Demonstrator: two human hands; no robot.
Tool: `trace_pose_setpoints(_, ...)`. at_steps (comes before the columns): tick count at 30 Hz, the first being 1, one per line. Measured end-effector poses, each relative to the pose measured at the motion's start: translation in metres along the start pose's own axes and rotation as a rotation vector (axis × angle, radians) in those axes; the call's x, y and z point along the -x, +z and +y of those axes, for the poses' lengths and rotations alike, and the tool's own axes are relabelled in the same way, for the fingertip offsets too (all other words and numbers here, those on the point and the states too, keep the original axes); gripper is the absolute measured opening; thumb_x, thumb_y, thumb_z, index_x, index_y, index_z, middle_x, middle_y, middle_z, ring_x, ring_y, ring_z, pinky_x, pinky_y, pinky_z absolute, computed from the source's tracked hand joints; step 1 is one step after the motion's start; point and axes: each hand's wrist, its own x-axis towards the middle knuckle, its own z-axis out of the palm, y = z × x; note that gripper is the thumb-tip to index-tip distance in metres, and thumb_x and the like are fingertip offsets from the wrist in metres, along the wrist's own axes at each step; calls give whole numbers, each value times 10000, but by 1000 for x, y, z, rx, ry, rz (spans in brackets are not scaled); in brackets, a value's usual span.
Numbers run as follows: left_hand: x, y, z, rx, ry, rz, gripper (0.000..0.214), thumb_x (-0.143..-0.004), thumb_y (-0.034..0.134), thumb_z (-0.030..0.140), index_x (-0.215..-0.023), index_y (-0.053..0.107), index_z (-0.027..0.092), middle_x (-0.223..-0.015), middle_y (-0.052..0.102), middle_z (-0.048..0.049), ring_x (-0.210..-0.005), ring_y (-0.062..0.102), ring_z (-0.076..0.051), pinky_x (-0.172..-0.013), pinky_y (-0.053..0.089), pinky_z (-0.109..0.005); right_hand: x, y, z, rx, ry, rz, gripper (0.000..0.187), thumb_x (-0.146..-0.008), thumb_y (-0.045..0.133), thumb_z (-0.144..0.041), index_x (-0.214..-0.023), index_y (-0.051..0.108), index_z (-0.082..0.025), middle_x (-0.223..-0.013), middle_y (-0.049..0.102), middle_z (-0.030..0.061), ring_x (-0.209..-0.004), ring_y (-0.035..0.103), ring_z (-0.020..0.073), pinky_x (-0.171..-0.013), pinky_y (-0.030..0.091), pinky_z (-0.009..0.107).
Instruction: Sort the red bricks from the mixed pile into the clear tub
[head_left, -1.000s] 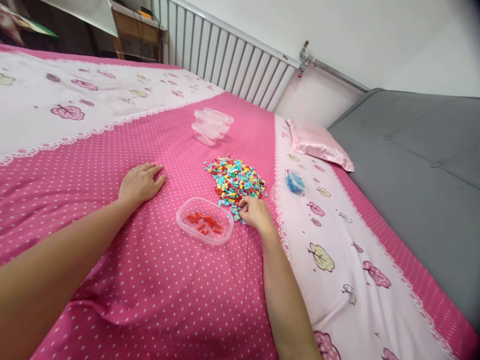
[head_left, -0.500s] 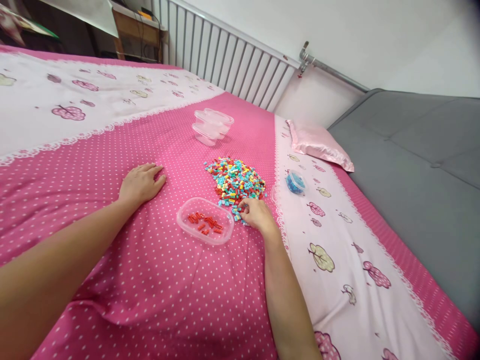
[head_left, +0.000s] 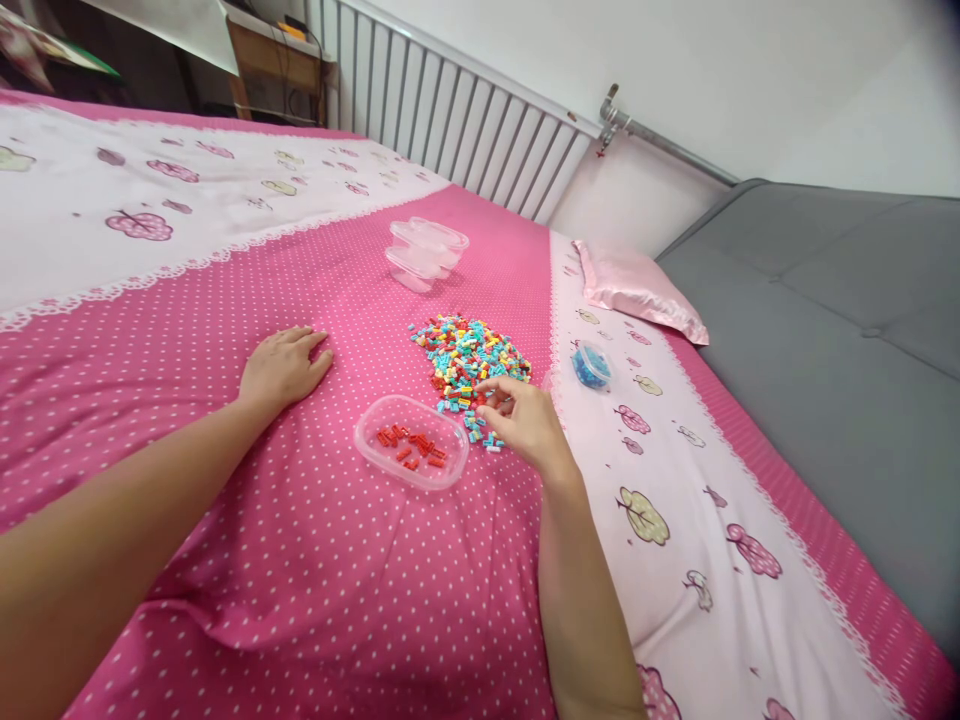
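My left hand (head_left: pixel 283 365) lies flat on the pink dotted bedspread (head_left: pixel 315 570), fingers stretched out and holding nothing. My right hand (head_left: pixel 525 420) hovers at the near edge of a pile of small red, blue and yellow bricks (head_left: pixel 469 352). Its fingers are curled and its fingertips pinched together; what they hold is too small to see. Just left of that hand stands a clear oval tub (head_left: pixel 411 442) with several red bricks in it. A smaller clear tub with blue bricks (head_left: pixel 591 365) sits to the right of the pile.
A stack of empty clear tubs (head_left: pixel 426 250) stands beyond the pile. A pink satin pillow (head_left: pixel 637 290) lies at the bed's right edge, beside a grey upholstered surface (head_left: pixel 825 330). A white radiator (head_left: pixel 457 110) lines the wall behind.
My right hand has lifted off the near edge of the brick pile and drawn slightly right, fingers now curled together. My left hand has not moved.
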Motion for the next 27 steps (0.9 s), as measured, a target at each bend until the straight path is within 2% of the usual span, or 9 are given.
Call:
trace_pose_setpoints(5,0,1,0,-13,6,11,639,-876,249,493,-1311,519,109,-1371,498,-141,-1276,433,-282,-1082,287,-400,14,2,-27,-206,-186,-148,232,-755,609,-197,-973,686,-216,-774,663,-10,-644,596,95,-655,486,225)
trace_pose_setpoints(8,0,0,0,-19,2,6,641,-875,246,495,-1313,517,113,-1370,498,-138,-1276,434,-280,-1079,292,-398,16,4,-30,-236,-204,-150,293,-748,634,-211,-1037,673,-228,-873,680,8,-650,603,91,-666,500,233)
trace_pose_setpoints(12,0,0,1,-17,-5,-3,642,-874,244,492,-1318,511,113,-1377,492,-136,-1285,424,-278,-1084,284,-396,6,4,-15,-201,-86,9,316,-769,602,-200,-1078,659,-229,-919,689,20,-687,629,113,-681,512,255)
trace_pose_setpoints(15,0,0,0,-11,-5,-6,644,-873,246,494,-1319,510,112,-1378,491,-137,-1286,423,-281,-1084,284,-402,-4,3,6,-41,32,143,293,-767,558,-128,-1024,675,-206,-910,704,26,-741,643,139,-752,511,288)
trace_pose_setpoints(17,0,0,0,-11,-7,-6,646,-873,244,496,-1320,508,113,-1380,490,-136,-1287,421,-281,-1084,283,-404,-10,4,21,67,100,185,301,-763,535,-92,-1008,680,-188,-943,709,41,-797,650,150,-814,498,298)
trace_pose_setpoints(22,0,-1,1,-23,-12,-14,652,-876,226,511,-1327,503,130,-1384,487,-123,-1293,415,-268,-1088,272,-386,-18,13,45,265,214,156,318,-773,533,-89,-1044,675,-175,-1024,703,63,-931,639,163,-907,454,289)
trace_pose_setpoints(27,2,-2,2,-17,-17,-9,647,-875,229,513,-1320,510,138,-1379,493,-117,-1287,421,-265,-1087,270,-379,-20,22,52,358,265,57,295,-760,570,-109,-1016,685,-198,-1015,707,49,-921,641,168,-866,457,275)
